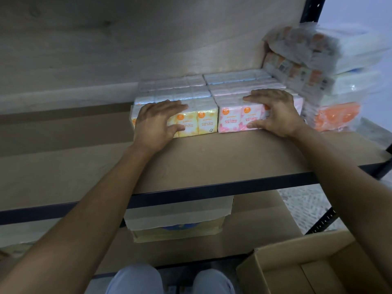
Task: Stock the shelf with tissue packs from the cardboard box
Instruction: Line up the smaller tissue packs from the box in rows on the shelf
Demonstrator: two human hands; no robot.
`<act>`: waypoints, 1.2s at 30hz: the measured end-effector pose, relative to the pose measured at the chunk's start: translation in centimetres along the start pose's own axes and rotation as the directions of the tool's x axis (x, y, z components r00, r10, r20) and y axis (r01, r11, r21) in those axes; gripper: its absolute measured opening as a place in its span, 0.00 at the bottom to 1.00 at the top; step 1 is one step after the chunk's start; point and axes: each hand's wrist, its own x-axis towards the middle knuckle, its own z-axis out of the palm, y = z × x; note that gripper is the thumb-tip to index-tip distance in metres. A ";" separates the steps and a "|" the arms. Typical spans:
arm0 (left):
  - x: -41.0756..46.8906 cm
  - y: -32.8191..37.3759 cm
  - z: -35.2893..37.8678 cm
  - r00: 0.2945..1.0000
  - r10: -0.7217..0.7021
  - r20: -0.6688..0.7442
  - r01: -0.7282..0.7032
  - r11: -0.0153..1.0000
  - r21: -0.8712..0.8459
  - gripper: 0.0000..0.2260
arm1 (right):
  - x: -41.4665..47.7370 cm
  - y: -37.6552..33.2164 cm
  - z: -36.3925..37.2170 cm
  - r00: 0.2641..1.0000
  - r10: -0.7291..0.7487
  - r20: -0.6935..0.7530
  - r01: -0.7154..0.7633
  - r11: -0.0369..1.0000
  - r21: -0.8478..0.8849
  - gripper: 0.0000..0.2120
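Two tissue multipacks stand side by side on the brown shelf board point(212, 158). The yellow floral pack point(203, 120) is on the left and the pink rose pack point(235, 119) on the right, with more packs point(191, 85) lined up behind them. My left hand point(157, 122) lies spread over the front and top of the yellow pack. My right hand point(275, 112) wraps the pink pack's right front corner, thumb low on its face. The cardboard box point(318, 270) sits open at the lower right and shows only its bare inside.
A tilted stack of clear-wrapped tissue bundles point(331, 81) with orange labels fills the shelf's right end, next to the dark metal upright point(311, 11). Below the shelf's dark front rail point(191, 194), a wrapped pack point(176, 221) sits on the lower shelf. My knees point(169, 281) show at the bottom.
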 end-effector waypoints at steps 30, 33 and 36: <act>0.3 2.2 -1.1 0.990 -0.099 0.100 0.093 0.994 0.064 0.25 | -0.6 -2.2 -0.2 0.995 0.104 0.005 -0.100 0.969 -0.225 0.36; -0.1 2.8 -1.4 0.986 -0.125 0.108 0.118 0.991 0.066 0.26 | -0.9 -3.2 -0.5 0.988 0.154 0.023 -0.145 0.963 -0.228 0.36; -0.7 3.0 -1.9 0.987 -0.131 0.088 0.130 0.991 0.014 0.25 | -1.2 -3.7 -0.8 0.984 0.172 0.043 -0.157 0.958 -0.238 0.35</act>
